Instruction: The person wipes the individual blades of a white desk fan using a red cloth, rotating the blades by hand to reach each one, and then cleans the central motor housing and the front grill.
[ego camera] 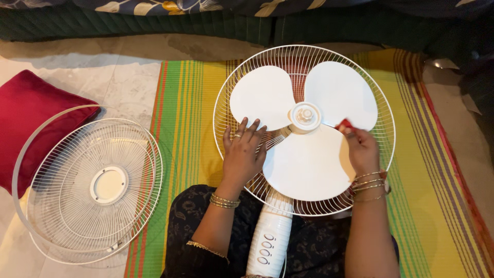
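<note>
Head view: wiping step. Left hand (243, 154) lies spread on the fan blade (309, 164) (inside the rear grille (226, 98)); right hand (362, 149) pinches a red cloth (343, 124), likely sweeping outward next.

Her left hand (243, 154) lies flat, fingers spread and pointing away. The right hand (362, 149) is curled, fingertips pinched together, wrist bent inward.

Detached white front fan grille (95, 188) w/ its loose rim ring lying left on pale floor (123, 82), overlapping a red cushion (31, 116) at far left, next to a striped green-yellow mat (180, 118), w/ dark green quilted bedding (154, 23) along top edge.
</note>
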